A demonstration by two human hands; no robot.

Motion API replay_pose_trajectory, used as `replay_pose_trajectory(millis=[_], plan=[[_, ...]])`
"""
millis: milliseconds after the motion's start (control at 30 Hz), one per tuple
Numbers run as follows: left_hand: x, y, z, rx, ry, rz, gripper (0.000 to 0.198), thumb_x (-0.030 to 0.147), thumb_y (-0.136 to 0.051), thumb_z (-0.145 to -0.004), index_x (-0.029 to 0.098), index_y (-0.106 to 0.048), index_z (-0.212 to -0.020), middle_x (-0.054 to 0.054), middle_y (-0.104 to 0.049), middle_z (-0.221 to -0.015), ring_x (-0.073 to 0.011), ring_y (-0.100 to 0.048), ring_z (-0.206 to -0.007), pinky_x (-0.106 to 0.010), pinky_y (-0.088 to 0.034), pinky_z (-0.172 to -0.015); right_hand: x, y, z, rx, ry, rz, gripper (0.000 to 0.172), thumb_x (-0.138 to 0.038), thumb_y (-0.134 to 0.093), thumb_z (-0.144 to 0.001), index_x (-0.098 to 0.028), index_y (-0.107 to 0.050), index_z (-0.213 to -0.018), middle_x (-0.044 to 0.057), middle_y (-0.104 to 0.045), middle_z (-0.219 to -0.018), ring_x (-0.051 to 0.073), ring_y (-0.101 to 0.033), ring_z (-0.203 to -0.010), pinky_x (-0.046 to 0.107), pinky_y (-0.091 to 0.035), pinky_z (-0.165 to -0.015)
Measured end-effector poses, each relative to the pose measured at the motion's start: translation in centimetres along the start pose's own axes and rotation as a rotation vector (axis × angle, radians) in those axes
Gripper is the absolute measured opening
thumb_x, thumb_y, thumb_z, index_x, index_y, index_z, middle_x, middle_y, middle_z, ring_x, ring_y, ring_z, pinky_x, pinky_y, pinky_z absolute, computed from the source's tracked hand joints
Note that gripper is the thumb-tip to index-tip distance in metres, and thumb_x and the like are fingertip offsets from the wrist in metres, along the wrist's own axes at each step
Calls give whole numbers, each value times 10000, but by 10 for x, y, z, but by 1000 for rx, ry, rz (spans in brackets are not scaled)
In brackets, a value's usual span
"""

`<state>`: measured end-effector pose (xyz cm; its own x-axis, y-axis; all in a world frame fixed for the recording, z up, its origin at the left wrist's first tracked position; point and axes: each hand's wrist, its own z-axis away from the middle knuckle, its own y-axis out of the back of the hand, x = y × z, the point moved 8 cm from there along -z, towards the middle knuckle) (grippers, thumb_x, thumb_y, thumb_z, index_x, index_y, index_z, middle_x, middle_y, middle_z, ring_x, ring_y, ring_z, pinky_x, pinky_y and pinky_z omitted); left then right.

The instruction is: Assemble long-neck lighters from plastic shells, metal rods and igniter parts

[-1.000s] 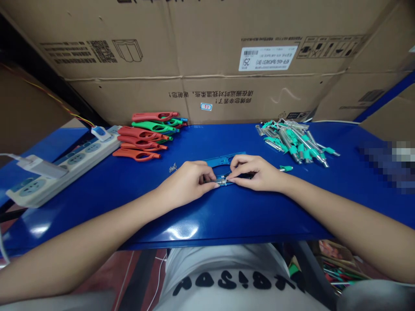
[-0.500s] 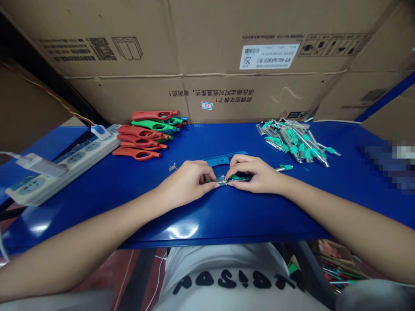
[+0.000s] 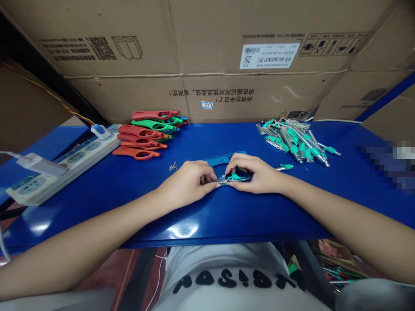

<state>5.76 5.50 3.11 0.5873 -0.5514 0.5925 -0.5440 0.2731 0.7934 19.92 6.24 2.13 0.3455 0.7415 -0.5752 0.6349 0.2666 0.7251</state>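
Observation:
Both hands meet over the middle of the blue table. My left hand (image 3: 191, 182) pinches the clear end of a lighter's inner assembly (image 3: 237, 176) between thumb and fingers. My right hand (image 3: 259, 173) curls round the same assembly, its index finger and thumb slightly apart over the teal part and thin wires. A metal tube with a teal piece (image 3: 285, 167) sticks out past the right hand. Just behind the fingers lies a blue lighter shell half (image 3: 223, 159). Whatever sits under the fingertips is mostly hidden.
Several red, orange and green lighter bodies (image 3: 139, 141) are stacked at the back left, near a white power strip (image 3: 87, 152). Small metal pieces (image 3: 173, 166) lie left of my hands. A pile of teal-and-metal lighter assemblies (image 3: 295, 140) rests back right. Cardboard (image 3: 181, 52) stands behind.
My right index finger and thumb have spread a little apart, showing more of the teal part. The left hand stays in place.

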Motion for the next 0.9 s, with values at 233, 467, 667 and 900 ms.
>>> replay_pose_trajectory(millis=[233,467,667,900], plan=[[3,-1,2,-9,23,-25,54,206,-736,-855,162,-764,-843,-19,-689,-780,-112,-596,-631,-222,-447,-607,-2,-1,0,-28,22,-25,197,-199,-712,-826,-201,-671,-1018,46,-622,-960,164,-590,-847,299,-473,-777],[9,-2,6,-9,-18,-108,81,219,-716,-887,164,-775,-878,-39,-688,-831,-147,-643,-737,-241,-453,-662,-1,-3,0,-67,10,-5,207,-254,-718,-857,-204,-664,-1051,48,-609,-997,173,-592,-901,316,-478,-826],[13,-1,5,-41,-58,-155,149,215,-660,-934,180,-805,-938,-54,-721,-843,-168,-663,-766,-262,-465,-691,1,-4,-1,-81,2,4,224,-285,-720,-874,-208,-665,-1078,53,-608,-1004,176,-593,-896,322,-484,-826],[7,0,2,-39,-2,-100,94,199,-717,-889,195,-809,-909,-36,-728,-839,-156,-662,-744,-251,-470,-690,-2,-4,0,-82,3,7,245,-277,-724,-866,-207,-665,-1094,50,-600,-997,172,-588,-877,315,-485,-813]])
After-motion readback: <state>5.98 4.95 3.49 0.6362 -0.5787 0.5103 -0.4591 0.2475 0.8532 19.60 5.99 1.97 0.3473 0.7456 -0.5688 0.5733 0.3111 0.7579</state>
